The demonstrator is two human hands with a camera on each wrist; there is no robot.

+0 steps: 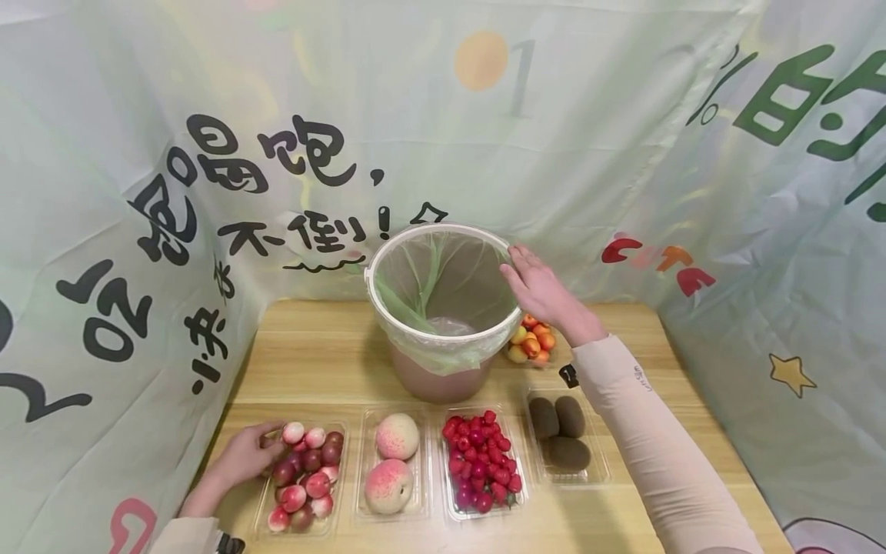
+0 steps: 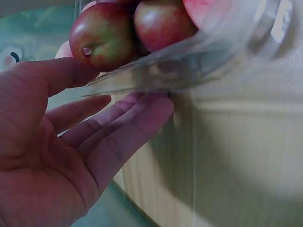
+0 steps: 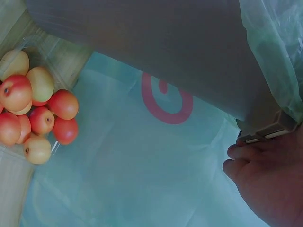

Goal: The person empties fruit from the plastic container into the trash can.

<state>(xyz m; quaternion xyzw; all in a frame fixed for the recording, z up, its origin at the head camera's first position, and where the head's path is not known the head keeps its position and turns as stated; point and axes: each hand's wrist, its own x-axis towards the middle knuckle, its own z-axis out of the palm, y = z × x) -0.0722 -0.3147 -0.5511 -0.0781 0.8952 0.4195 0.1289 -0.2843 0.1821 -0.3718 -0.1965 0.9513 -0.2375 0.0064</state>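
Note:
My left hand (image 1: 251,454) is at the upper left edge of a clear tray of plums (image 1: 307,477), some dark red and some pink and white. In the left wrist view its thumb lies against a dark plum (image 2: 104,35) at the rim, and the other fingers reach beneath the rim. At the far right side of a large bin (image 1: 443,377), my right hand (image 1: 543,292) grips the white rim (image 1: 377,288). A thin green liner bag (image 1: 408,277) is folded over that rim. In the right wrist view, fingertips curl by a block-like lug (image 3: 270,130) below the liner.
In the front row stand clear trays of two peaches (image 1: 389,486), red berries (image 1: 482,462) and three kiwis (image 1: 569,454). Orange-yellow fruits (image 1: 533,342) sit in another tray right of the bin. A printed cloth (image 1: 540,154) surrounds the wooden table (image 1: 311,346).

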